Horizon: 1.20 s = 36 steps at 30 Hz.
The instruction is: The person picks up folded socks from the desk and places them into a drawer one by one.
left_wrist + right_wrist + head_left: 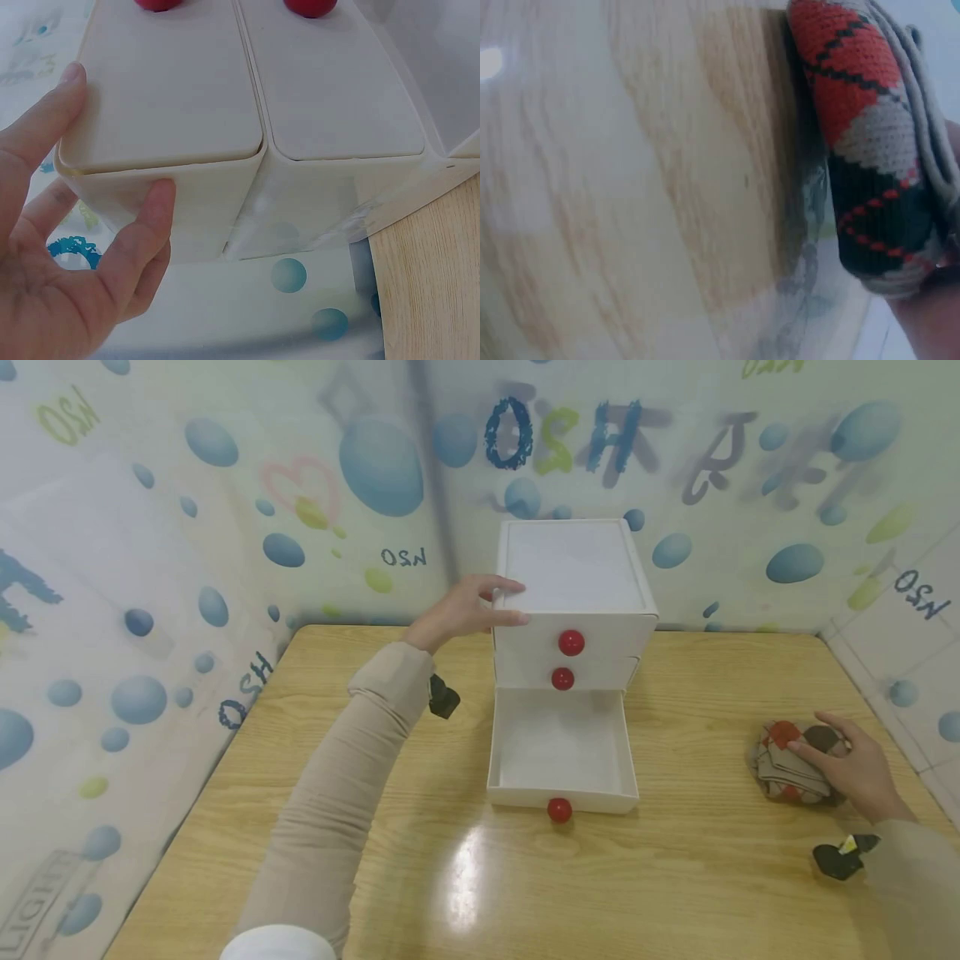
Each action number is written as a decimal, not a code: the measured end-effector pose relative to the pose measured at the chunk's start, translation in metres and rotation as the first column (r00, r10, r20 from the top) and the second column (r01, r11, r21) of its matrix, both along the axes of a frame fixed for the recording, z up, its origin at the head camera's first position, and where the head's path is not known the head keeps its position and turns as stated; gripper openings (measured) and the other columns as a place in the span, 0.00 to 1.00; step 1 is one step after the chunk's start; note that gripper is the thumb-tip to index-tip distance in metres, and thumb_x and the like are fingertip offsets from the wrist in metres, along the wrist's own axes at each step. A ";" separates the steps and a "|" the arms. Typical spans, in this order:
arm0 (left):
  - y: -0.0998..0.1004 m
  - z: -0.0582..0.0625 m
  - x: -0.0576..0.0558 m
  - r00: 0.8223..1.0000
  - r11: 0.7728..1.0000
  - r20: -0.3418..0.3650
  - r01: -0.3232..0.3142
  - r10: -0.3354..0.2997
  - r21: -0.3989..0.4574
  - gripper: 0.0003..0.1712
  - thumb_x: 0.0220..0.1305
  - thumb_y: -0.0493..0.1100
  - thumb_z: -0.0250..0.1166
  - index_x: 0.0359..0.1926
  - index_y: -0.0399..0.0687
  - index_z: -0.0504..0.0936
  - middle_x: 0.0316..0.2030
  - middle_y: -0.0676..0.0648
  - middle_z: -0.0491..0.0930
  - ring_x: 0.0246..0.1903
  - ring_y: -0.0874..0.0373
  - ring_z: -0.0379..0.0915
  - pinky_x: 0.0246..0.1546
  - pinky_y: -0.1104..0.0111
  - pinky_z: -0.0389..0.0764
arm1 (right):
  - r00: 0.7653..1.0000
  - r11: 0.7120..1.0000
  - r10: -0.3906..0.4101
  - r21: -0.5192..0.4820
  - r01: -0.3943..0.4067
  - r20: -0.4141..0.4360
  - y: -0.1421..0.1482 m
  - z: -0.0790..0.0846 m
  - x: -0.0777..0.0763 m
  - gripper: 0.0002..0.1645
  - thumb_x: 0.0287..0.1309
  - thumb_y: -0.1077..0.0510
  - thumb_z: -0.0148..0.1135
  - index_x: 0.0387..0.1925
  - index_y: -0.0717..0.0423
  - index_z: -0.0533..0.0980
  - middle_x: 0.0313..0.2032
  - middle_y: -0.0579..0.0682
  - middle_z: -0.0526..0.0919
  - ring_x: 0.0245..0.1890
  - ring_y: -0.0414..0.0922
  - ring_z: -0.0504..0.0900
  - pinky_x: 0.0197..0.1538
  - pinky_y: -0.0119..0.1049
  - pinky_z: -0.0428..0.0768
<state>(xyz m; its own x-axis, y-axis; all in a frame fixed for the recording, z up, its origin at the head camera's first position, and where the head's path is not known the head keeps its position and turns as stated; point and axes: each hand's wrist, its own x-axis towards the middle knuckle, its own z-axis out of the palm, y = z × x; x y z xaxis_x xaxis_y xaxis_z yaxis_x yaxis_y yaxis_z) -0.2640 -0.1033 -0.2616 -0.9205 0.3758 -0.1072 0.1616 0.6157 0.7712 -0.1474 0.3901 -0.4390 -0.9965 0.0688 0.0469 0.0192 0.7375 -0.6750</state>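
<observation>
A white drawer unit (573, 564) with red round knobs stands on the table. Its bottom drawer (558, 743) is pulled out and its white floor shows; the two above it are closed. At the unit's upper left corner my left hand (468, 606) grips, its digits spread over the top and the side. In the left wrist view, fingertips (161, 199) press the side panel. Over on the right, my right hand (862, 768) holds folded argyle socks (795, 760), beige with red and dark diamonds. The right wrist view shows the socks (870, 142) close up, most of the hand being hidden.
The wood-grain table (420, 860) meets patterned walls (360, 552) at the back and sides. The pulled-out drawer's red knob (559, 811) juts toward the front. Small black devices (444, 697) sit at both wrists.
</observation>
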 end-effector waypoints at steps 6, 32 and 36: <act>0.000 0.000 0.000 1.000 1.000 0.001 -0.005 0.005 0.003 0.33 0.48 0.52 0.67 0.57 0.55 0.70 0.52 0.50 0.66 0.44 0.57 0.65 0.43 0.61 0.75 | 0.999 0.986 -0.013 -0.165 0.019 0.035 0.001 0.000 0.003 0.41 0.56 0.52 0.57 0.67 0.46 0.49 0.13 0.39 0.64 0.12 0.35 0.60 0.12 0.34 0.60; 0.001 0.001 0.001 1.000 1.000 -0.006 -0.005 0.005 -0.002 0.33 0.50 0.51 0.67 0.58 0.54 0.69 0.52 0.50 0.66 0.44 0.57 0.65 0.36 0.69 0.76 | 0.995 0.979 0.082 -0.190 -0.071 0.051 -0.045 0.036 -0.003 0.29 0.56 0.50 0.56 0.60 0.42 0.62 0.33 0.44 0.63 0.24 0.37 0.64 0.22 0.31 0.67; 0.001 0.001 0.001 1.000 1.000 0.002 -0.003 0.003 -0.008 0.33 0.50 0.52 0.67 0.58 0.55 0.69 0.52 0.50 0.66 0.45 0.57 0.65 0.37 0.69 0.76 | 0.994 0.976 0.096 -0.202 -0.085 0.046 -0.057 0.043 -0.006 0.27 0.56 0.51 0.57 0.58 0.42 0.64 0.29 0.44 0.65 0.22 0.38 0.64 0.20 0.34 0.67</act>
